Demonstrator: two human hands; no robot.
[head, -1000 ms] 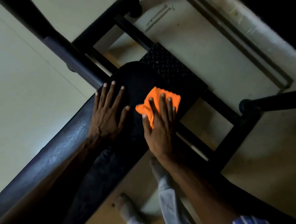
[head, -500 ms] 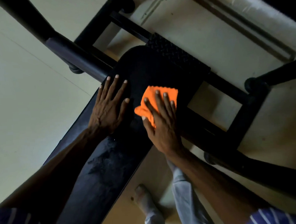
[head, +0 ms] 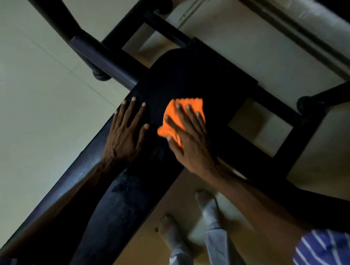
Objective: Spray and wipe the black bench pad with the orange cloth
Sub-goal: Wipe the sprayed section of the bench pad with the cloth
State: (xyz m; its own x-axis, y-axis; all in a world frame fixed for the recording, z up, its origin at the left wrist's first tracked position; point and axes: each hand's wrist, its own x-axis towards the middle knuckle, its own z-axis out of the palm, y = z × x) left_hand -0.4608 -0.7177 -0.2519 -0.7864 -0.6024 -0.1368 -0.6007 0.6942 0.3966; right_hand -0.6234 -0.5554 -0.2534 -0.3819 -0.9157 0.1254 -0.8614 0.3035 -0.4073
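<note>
Pale tiled floor (head: 35, 100) fills the left side, and the black bench pad (head: 173, 81) runs diagonally across it from lower left to upper right. My left hand (head: 125, 133) lies flat on the pad's left edge, fingers spread, gripping nothing. Just beside it, to the right, the orange cloth (head: 191, 107) sits on the pad under my right hand (head: 189, 139), whose open palm and splayed fingers press it down; the cloth shows past my fingertips and thumb. Farther right, the bench's black metal frame (head: 289, 145) stands on the floor, and my striped sleeve (head: 331, 249) shows at the lower corner.
</note>
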